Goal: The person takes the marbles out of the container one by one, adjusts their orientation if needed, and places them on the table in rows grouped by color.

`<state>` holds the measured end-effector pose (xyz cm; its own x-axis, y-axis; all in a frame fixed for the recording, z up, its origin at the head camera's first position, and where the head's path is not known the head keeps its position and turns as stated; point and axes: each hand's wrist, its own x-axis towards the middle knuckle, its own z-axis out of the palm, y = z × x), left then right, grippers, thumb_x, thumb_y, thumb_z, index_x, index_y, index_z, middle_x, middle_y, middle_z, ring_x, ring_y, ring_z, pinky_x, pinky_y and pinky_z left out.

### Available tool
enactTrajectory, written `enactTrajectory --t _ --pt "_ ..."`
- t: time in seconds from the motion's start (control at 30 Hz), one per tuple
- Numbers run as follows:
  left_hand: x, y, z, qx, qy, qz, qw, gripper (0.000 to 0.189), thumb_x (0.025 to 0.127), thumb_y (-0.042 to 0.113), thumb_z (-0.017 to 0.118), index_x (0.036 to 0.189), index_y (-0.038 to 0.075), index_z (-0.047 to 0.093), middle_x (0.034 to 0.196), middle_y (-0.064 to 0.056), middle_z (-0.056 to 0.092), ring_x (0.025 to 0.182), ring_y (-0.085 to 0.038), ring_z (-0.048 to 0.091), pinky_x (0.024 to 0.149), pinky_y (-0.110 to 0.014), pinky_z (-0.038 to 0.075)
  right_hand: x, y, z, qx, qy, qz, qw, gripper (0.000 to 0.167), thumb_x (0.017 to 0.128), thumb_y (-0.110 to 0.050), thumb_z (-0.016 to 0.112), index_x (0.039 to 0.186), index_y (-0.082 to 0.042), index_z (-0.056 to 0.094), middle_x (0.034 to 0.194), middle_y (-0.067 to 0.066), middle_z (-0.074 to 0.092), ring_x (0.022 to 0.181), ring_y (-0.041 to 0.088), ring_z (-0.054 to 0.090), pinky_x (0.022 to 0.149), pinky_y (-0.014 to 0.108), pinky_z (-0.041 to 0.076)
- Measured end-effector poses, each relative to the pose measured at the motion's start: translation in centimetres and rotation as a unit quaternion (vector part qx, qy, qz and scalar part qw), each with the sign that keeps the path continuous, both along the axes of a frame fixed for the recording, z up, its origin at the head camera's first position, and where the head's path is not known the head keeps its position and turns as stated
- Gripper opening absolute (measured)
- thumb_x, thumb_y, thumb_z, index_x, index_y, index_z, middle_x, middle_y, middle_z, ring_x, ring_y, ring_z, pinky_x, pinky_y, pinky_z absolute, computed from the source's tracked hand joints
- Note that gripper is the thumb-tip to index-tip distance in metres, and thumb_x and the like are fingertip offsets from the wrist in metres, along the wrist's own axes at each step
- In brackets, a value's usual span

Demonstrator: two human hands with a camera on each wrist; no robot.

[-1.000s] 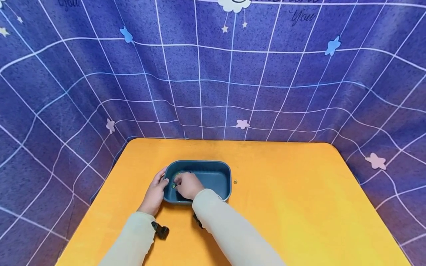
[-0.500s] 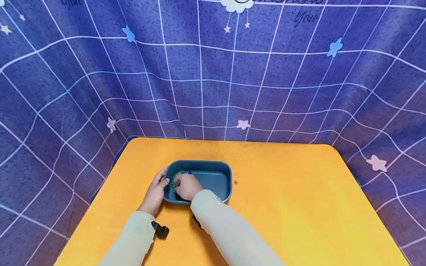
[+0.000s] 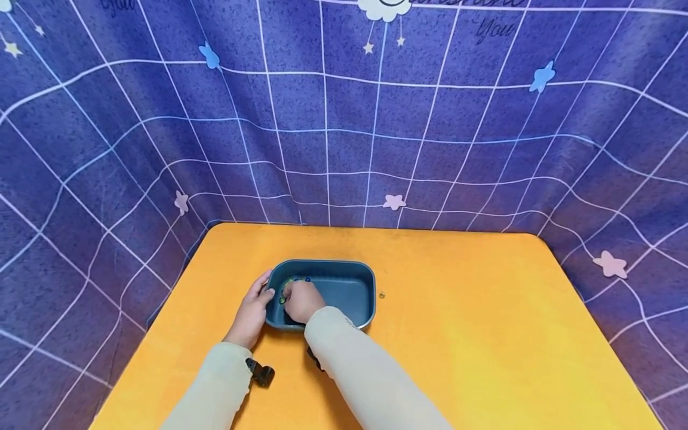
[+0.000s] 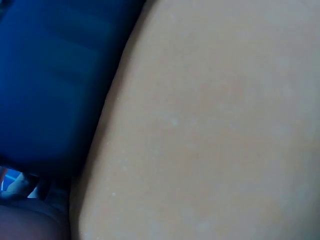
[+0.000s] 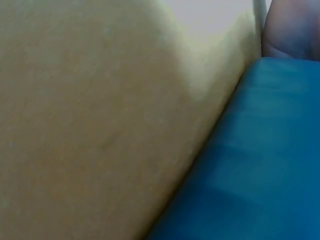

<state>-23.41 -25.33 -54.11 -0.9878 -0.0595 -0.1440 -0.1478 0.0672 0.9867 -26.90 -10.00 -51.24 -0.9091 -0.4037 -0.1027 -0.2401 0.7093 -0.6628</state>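
Observation:
A dark blue-green rectangular plastic tub (image 3: 344, 295) stands on the table in the head view. My left hand (image 3: 249, 313) holds its left end, thumb over the rim and fingers along the outside wall. My right hand (image 3: 303, 303) reaches into the tub's left part with fingers curled down. Several small glossy marbles lie there: a green marble (image 3: 282, 300) by the fingertips and a blue marble (image 3: 308, 279) near the back wall. The right fingertips are largely hidden, so whether they pinch a marble is unclear. Both wrist views show mostly the tub's outer wall (image 4: 55, 90) and the tabletop.
On the orange-yellow table (image 3: 473, 316), a small amber round piece (image 3: 382, 295) lies just right of the tub. A blue-purple curtain (image 3: 344, 149) with white grid lines and stars surrounds the table's back and sides.
The right hand and forearm have shifted slightly inside and over the tub, and more marbles show behind the fingers. The left hand keeps its hold on the tub.

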Motion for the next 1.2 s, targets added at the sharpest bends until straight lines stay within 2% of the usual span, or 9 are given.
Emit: enactTrajectory --t 0.13,0.23,0.5,0.77,0.87,1.03,1.2 --pt "0.0 0.0 0.1 -0.001 0.001 -0.001 1.0000 0.053 0.112 0.020 0.041 0.164 0.025 0.029 0.169 -0.004 0.024 0.154 -0.025 0.019 0.124 -0.047 0.018 0.1 -0.1 0.2 0.003 -0.005 0.014 0.9999 0.014 0.096 -0.008 0.067 0.099 -0.016 0.080 0.072 -0.005 0.063 0.070 0.010 0.058 0.073 0.026 0.052" --pt "0.0 0.1 0.2 -0.003 0.004 -0.002 1.0000 0.054 0.112 0.020 0.041 0.164 0.025 0.028 0.169 -0.004 0.022 0.155 -0.024 0.018 0.124 -0.048 0.016 0.2 -0.4 0.3 0.009 -0.011 0.022 0.9997 0.016 0.096 -0.008 0.066 0.098 -0.016 0.080 0.072 -0.007 0.062 0.069 0.010 0.056 0.070 0.024 0.049" --pt "0.0 0.3 0.3 0.000 0.012 0.002 0.9999 0.053 0.112 0.019 0.040 0.164 0.022 0.029 0.169 -0.005 0.021 0.155 -0.025 0.015 0.125 -0.048 0.014 0.6 -0.9 0.6 0.034 0.002 0.045 0.9984 0.015 0.096 -0.009 0.070 0.092 -0.019 0.079 0.084 -0.014 0.069 0.079 0.004 0.061 0.081 0.022 0.054" --pt "0.1 0.3 0.4 0.000 0.007 -0.001 1.0000 0.054 0.112 0.019 0.041 0.165 0.022 0.027 0.170 -0.005 0.020 0.156 -0.026 0.015 0.125 -0.049 0.014 0.6 -0.8 0.2 0.032 0.000 0.049 0.9983 0.012 0.092 -0.012 0.077 0.087 -0.021 0.081 0.084 -0.014 0.072 0.078 0.003 0.062 0.080 0.022 0.055" --pt "0.1 0.4 0.4 -0.004 0.006 0.001 1.0000 0.055 0.112 0.018 0.041 0.165 0.021 0.026 0.170 -0.006 0.020 0.156 -0.027 0.015 0.124 -0.050 0.014 0.4 -0.7 0.0 0.024 -0.001 0.051 0.9984 0.011 0.092 -0.014 0.077 0.084 -0.021 0.081 0.080 -0.015 0.070 0.076 0.003 0.061 0.078 0.022 0.054" --pt "-0.2 0.6 0.4 0.001 0.009 0.002 1.0000 0.053 0.112 0.018 0.041 0.164 0.022 0.030 0.169 -0.005 0.023 0.155 -0.024 0.018 0.125 -0.046 0.015 0.3 -0.2 0.0 0.004 -0.010 0.039 0.9992 0.018 0.095 -0.015 0.074 0.078 -0.018 0.078 0.069 -0.012 0.065 0.066 0.007 0.057 0.067 0.023 0.050" --pt "-0.1 0.3 0.3 0.005 0.008 0.007 0.9999 0.053 0.112 0.016 0.040 0.164 0.021 0.029 0.168 -0.007 0.025 0.154 -0.024 0.020 0.124 -0.045 0.018 0.5 0.3 0.0 -0.039 -0.029 0.025 0.9985 0.013 0.096 -0.015 0.074 0.084 -0.016 0.079 0.073 -0.011 0.066 0.068 0.007 0.058 0.067 0.025 0.051"
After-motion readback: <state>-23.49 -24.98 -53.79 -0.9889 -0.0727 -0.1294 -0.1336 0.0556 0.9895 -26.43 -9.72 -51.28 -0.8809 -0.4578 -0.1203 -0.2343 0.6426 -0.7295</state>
